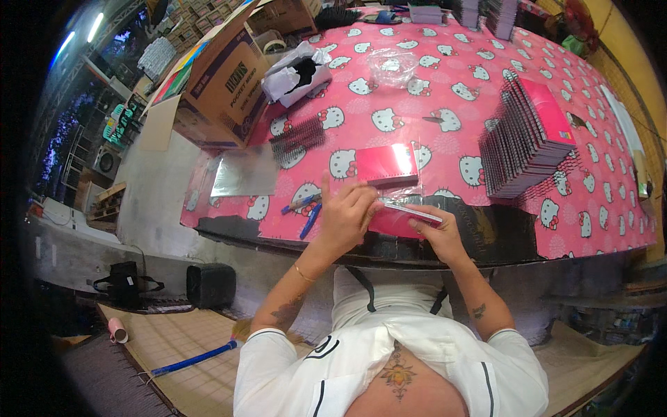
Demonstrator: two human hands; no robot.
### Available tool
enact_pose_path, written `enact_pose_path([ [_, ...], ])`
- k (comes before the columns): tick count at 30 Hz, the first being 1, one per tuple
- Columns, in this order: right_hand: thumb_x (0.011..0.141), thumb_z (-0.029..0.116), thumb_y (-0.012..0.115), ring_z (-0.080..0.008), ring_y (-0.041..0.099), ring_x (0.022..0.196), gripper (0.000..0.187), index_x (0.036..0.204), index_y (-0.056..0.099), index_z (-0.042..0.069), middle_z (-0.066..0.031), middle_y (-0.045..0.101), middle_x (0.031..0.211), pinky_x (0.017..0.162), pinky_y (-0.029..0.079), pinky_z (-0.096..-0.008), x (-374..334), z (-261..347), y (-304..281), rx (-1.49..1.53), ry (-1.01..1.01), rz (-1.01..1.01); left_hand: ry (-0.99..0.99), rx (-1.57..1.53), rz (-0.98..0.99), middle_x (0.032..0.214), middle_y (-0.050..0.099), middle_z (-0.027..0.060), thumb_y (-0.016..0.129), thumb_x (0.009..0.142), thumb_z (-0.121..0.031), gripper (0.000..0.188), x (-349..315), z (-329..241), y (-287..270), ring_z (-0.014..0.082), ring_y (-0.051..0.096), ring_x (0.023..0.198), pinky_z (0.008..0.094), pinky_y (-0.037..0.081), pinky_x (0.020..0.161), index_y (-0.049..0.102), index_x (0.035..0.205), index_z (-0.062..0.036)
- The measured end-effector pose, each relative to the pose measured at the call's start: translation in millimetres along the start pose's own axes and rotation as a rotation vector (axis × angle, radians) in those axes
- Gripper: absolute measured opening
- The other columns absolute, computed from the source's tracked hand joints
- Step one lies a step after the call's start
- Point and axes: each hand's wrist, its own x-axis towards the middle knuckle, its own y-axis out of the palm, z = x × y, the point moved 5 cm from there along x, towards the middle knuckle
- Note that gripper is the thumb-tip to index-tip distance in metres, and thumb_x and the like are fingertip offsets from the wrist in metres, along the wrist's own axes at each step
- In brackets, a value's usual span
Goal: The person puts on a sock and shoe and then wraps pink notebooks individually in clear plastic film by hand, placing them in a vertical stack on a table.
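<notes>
Close to the table's front edge, a small pink notebook (394, 224) is tilted between my two hands, its pale page edge facing up. My right hand (442, 233) grips its right end, thumb on top. At its left end are the curled fingers of my left hand (349, 214), with one finger raised; the fingertips are partly hidden. Just beyond lies another pink spiral notebook (386, 164) on the table. Beside my left hand rest a blue-handled tool (310, 221) and a second slim tool (300, 204).
Black spiral coils (297, 141) and clear plastic sleeves (243, 171) lie left, before a cardboard box (226, 90). A white wrapper (295, 75) sits beside the box. A tall stack of spiral notebooks (521, 149) stands right. Crumpled clear plastic (392, 67) lies farther back.
</notes>
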Motion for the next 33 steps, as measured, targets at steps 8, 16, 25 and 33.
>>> enact_pose_path([
  [8, 0.088, 0.002, 0.069, -0.0055, 0.059, 0.088, 0.031, 0.118, 0.068, 0.005, -0.0006, 0.069, 0.099, 0.077, 0.048, -0.0213, -3.4, 12.2, -5.4, 0.015, 0.018, -0.048, 0.016, 0.299, 0.069, 0.156, 0.023, 0.0197, 0.038, 0.099, -0.051, 0.069, -28.8, -30.4, 27.0, 0.0362, 0.010, 0.148, 0.0629, -0.008, 0.113, 0.032, 0.147, -0.0016],
  [16, 0.089, 0.005, 0.068, -0.0063, 0.060, 0.093, 0.030, 0.119, 0.068, 0.004, -0.0008, 0.070, 0.107, 0.084, 0.049, -0.0232, -6.5, 15.3, 1.6, 0.089, 0.047, -0.040, -0.010, 0.372, 0.077, 0.160, 0.007, 0.0230, 0.028, 0.097, -0.061, 0.085, -35.7, -33.0, 38.0, 0.0370, 0.000, 0.150, 0.0613, -0.012, 0.112, 0.016, 0.153, 0.0017],
  [25, 0.089, 0.006, 0.068, -0.0017, 0.050, 0.066, 0.031, 0.120, 0.068, 0.007, 0.0046, 0.066, 0.086, 0.059, 0.043, -0.0196, 8.0, 11.0, -8.2, -0.137, -0.045, 0.014, 0.071, 0.120, 0.007, 0.159, 0.017, 0.0233, 0.032, 0.099, -0.056, 0.078, -77.2, -56.6, 73.5, 0.0383, 0.005, 0.149, 0.0632, -0.011, 0.112, 0.019, 0.152, -0.0004],
  [33, 0.086, -0.001, 0.064, -0.0081, 0.063, 0.094, 0.034, 0.119, 0.068, 0.005, -0.0085, 0.073, 0.104, 0.085, 0.051, -0.0266, 14.1, -11.1, -13.8, -0.243, -0.037, 0.170, 0.086, 0.100, 0.155, 0.136, 0.053, 0.0126, 0.058, 0.093, -0.037, 0.054, -2.7, -20.5, 32.0, 0.0292, 0.048, 0.130, 0.0607, 0.002, 0.114, 0.051, 0.136, -0.0036],
])
